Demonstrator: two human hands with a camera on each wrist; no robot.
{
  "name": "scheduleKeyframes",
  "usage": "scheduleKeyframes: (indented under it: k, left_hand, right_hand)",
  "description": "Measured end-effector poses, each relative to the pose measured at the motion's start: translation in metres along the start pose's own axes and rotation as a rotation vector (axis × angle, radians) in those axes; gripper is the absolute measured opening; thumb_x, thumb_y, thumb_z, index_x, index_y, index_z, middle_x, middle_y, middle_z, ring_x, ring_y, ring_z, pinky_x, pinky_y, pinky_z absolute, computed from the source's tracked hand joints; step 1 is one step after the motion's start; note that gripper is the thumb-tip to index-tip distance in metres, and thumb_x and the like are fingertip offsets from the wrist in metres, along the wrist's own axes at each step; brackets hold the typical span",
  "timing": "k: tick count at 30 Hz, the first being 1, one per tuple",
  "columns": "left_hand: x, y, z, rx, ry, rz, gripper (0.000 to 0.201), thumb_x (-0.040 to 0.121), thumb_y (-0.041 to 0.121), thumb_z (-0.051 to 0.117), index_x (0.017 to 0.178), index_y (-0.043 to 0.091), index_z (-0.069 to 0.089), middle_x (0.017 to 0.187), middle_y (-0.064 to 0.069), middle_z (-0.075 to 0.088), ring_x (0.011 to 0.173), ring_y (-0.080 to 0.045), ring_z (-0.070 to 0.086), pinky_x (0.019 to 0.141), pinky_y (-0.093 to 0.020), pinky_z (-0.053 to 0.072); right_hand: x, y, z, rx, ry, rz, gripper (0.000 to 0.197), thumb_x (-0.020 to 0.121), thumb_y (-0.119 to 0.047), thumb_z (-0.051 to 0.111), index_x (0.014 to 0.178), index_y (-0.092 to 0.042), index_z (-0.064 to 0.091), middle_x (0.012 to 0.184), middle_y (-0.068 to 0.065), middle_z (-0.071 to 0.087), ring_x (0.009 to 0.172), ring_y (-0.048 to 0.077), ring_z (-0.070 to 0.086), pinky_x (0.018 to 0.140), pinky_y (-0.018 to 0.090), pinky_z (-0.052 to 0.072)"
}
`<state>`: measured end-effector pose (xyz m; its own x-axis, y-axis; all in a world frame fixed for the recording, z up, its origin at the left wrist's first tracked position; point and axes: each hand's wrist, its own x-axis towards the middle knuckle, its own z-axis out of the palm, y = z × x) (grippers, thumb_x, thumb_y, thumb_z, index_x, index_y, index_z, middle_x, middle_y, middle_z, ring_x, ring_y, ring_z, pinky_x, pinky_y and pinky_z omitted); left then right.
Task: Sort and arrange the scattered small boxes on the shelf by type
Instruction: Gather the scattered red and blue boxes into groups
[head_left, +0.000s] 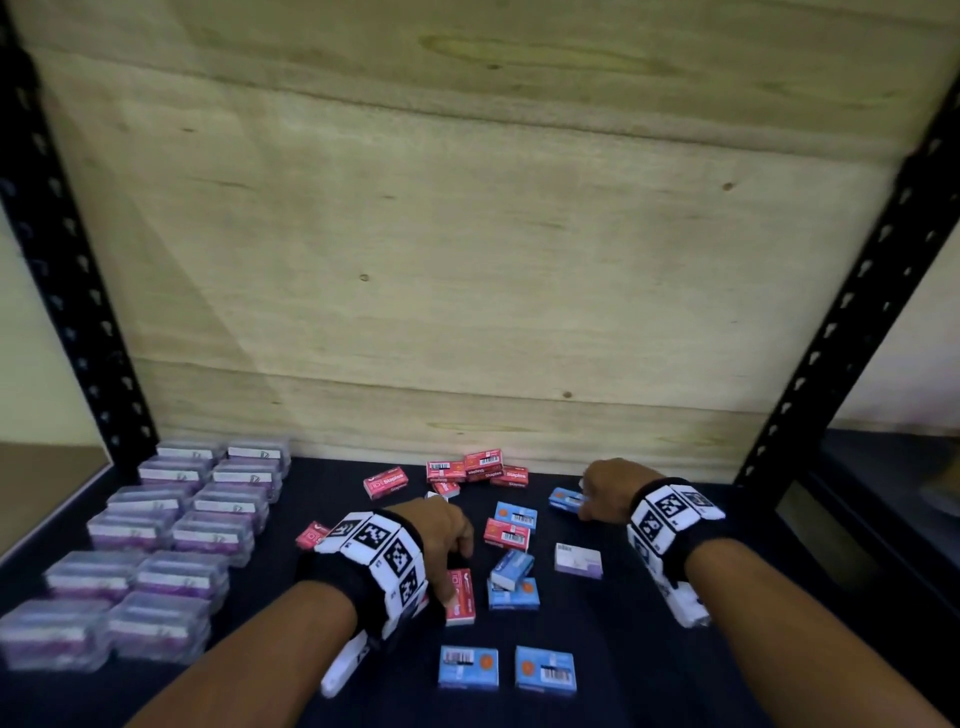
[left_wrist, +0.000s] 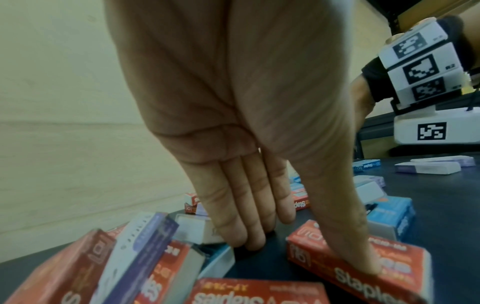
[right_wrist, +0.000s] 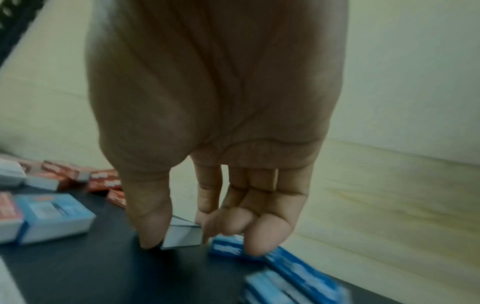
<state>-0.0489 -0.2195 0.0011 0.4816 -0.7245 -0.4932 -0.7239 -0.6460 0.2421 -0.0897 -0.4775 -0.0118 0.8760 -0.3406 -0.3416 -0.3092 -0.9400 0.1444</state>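
Observation:
Red, blue and purple-white small boxes lie scattered on the dark shelf (head_left: 649, 665). My left hand (head_left: 452, 561) reaches down with straight fingers. In the left wrist view its thumb presses on a red staples box (left_wrist: 324, 253) while its fingers (left_wrist: 246, 230) touch the shelf beside it. My right hand (head_left: 587, 499) is further back on the right. It pinches a blue box (right_wrist: 185, 239) between thumb and forefinger, and its curled outer fingers touch another blue box (right_wrist: 228, 248). A red cluster (head_left: 478, 470) sits against the back board.
Two rows of clear plastic cases (head_left: 171, 525) fill the shelf's left side. Two blue boxes (head_left: 467, 667) lie side by side near the front edge, and a purple-white box (head_left: 578, 560) lies to the right. Black slotted posts (head_left: 841, 332) frame the plywood back.

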Motion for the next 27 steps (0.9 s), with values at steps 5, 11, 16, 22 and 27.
scheduleKeyframes:
  k: [5, 11, 16, 22, 27]
  left_hand:
    - [0.003, -0.001, -0.001, -0.005, -0.002, 0.010, 0.059, 0.078, 0.024, 0.081, 0.130, 0.014, 0.056, 0.130, -0.005, 0.058, 0.115, -0.020, 0.058, 0.093, -0.027, 0.048]
    - [0.002, -0.006, 0.002, -0.072, 0.007, -0.020, 0.059, 0.077, 0.026, 0.082, 0.130, 0.016, 0.056, 0.131, -0.003, 0.058, 0.118, -0.018, 0.057, 0.099, -0.031, 0.048]
    - [0.000, -0.006, 0.005, -0.066, 0.023, -0.022, 0.059, 0.077, 0.028, 0.081, 0.130, 0.017, 0.056, 0.130, -0.002, 0.059, 0.118, -0.018, 0.057, 0.100, -0.033, 0.048]
    - [0.001, -0.009, 0.006, -0.074, 0.036, -0.017, 0.059, 0.076, 0.028, 0.082, 0.128, 0.018, 0.057, 0.129, -0.001, 0.059, 0.116, -0.017, 0.058, 0.098, -0.030, 0.049]
    - [0.003, -0.010, 0.006, -0.069, 0.030, -0.013, 0.057, 0.077, 0.028, 0.082, 0.128, 0.018, 0.058, 0.129, -0.001, 0.059, 0.116, -0.017, 0.058, 0.099, -0.032, 0.049]
  right_hand:
    - [-0.008, 0.028, 0.009, -0.017, -0.009, 0.053, 0.044, 0.086, -0.042, 0.069, 0.118, -0.013, 0.064, 0.119, 0.008, 0.066, 0.106, 0.025, 0.063, 0.085, 0.031, 0.052]
    - [-0.011, -0.002, 0.000, 0.123, 0.138, -0.192, 0.042, 0.091, -0.029, 0.065, 0.132, -0.024, 0.055, 0.122, 0.004, 0.059, 0.106, 0.022, 0.060, 0.084, 0.030, 0.047]
    - [-0.005, -0.044, -0.003, 0.144, -0.032, -0.404, 0.061, 0.085, -0.019, 0.072, 0.141, -0.029, 0.048, 0.115, -0.001, 0.063, 0.101, 0.018, 0.059, 0.085, 0.029, 0.045]
    - [0.002, -0.053, 0.000, 0.108, 0.012, -0.356, 0.044, 0.083, -0.020, 0.076, 0.125, -0.020, 0.065, 0.118, 0.001, 0.070, 0.103, 0.019, 0.065, 0.088, 0.032, 0.052]
    - [0.004, -0.028, -0.002, 0.119, 0.080, -0.253, 0.043, 0.083, -0.018, 0.075, 0.124, -0.020, 0.064, 0.122, 0.002, 0.065, 0.108, 0.021, 0.062, 0.089, 0.031, 0.050]
